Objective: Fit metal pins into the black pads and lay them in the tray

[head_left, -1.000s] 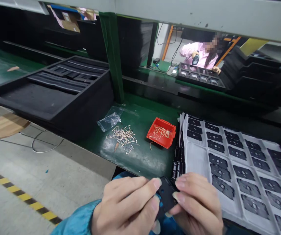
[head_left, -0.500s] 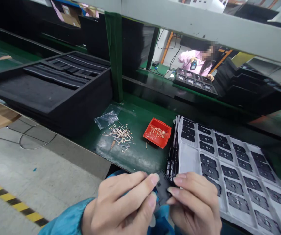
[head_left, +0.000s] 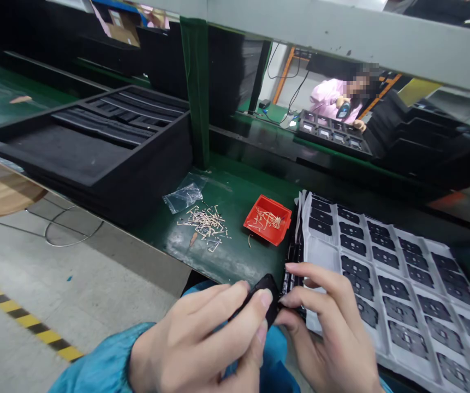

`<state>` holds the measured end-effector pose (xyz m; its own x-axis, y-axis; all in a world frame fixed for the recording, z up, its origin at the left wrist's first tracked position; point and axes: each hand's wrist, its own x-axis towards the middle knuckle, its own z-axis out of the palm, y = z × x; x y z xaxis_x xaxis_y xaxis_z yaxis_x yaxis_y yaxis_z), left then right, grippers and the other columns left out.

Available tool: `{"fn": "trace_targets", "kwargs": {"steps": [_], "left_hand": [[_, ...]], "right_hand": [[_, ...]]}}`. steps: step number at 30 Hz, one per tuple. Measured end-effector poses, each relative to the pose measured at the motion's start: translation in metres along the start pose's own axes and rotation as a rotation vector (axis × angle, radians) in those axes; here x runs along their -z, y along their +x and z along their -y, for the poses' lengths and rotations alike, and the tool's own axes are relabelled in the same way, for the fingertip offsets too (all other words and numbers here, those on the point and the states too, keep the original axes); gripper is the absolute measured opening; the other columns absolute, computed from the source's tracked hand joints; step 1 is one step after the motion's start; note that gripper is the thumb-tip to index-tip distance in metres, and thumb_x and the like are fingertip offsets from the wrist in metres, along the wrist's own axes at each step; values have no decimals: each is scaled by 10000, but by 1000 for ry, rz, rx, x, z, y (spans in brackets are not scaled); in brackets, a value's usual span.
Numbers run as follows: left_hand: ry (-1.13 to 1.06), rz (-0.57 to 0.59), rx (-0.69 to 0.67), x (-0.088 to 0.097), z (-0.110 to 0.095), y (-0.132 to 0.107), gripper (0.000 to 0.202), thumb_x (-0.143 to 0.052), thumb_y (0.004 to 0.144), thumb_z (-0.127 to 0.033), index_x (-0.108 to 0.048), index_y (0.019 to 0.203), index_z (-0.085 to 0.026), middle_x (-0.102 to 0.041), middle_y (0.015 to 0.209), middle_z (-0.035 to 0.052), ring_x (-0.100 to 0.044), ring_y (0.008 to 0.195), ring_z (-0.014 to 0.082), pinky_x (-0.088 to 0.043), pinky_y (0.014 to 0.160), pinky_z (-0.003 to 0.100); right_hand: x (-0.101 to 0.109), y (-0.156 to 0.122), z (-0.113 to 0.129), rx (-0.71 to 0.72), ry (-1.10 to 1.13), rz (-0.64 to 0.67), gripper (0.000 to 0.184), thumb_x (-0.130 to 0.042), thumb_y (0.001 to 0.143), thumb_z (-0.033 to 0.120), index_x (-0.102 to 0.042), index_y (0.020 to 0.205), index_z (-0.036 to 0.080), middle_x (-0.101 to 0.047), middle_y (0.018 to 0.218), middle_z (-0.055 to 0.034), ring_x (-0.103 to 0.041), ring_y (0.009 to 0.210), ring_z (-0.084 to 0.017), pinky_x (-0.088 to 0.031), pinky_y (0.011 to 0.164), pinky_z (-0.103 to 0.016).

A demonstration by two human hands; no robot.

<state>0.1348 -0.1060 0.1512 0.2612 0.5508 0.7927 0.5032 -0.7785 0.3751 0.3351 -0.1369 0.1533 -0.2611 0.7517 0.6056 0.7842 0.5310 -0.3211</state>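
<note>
At the lower middle of the frame, the left hand (head_left: 197, 341) pinches a small black plate (head_left: 268, 281) between thumb and fingers, holding it tilted above the near edge of the green table (head_left: 238, 267). The right hand (head_left: 333, 327) is just to its right: the index finger stands apart, while the middle finger and thumb come up to the plate's right edge. Whether they grip it I cannot tell, as the contact is small and dark.

On the table at the center of the frame lie a loose pile of small thin pieces (head_left: 207, 222), a clear plastic bag (head_left: 183, 197) touching or just beside it, and a red tray (head_left: 271, 236) holding more such pieces. At the right, a white tray (head_left: 320, 254) carries rows of flat black parts (head_left: 407, 337) in its compartments. A large black box (head_left: 153, 169) fills the left. In the upper right, a person in pink (head_left: 325, 94) holds a scanner (head_left: 343, 111).
</note>
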Motion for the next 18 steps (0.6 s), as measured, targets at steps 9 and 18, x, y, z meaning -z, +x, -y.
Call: {"fn": "trace_targets", "kwargs": {"steps": [9, 18], "left_hand": [[-74, 96, 141, 10, -4, 2, 177, -633, 988, -120, -765, 1078, -196, -829, 979, 43, -804, 837, 173, -706, 726, 249], [-110, 114, -17, 9, 11, 2, 186, -646, 947, -52, -722, 984, -218, -843, 945, 25, -813, 881, 175, -696, 766, 247]], "right_hand": [[-3, 1, -1, -63, 103, 73, 228, -525, 954, 7, -509, 903, 229, -576, 1229, -74, -595, 1132, -133, -545, 927, -248], [-24, -4, 4, 29, -116, -412, 116, -701, 968, 149, -674, 859, 179, -706, 1013, -49, -719, 940, -174, -610, 783, -330]]}}
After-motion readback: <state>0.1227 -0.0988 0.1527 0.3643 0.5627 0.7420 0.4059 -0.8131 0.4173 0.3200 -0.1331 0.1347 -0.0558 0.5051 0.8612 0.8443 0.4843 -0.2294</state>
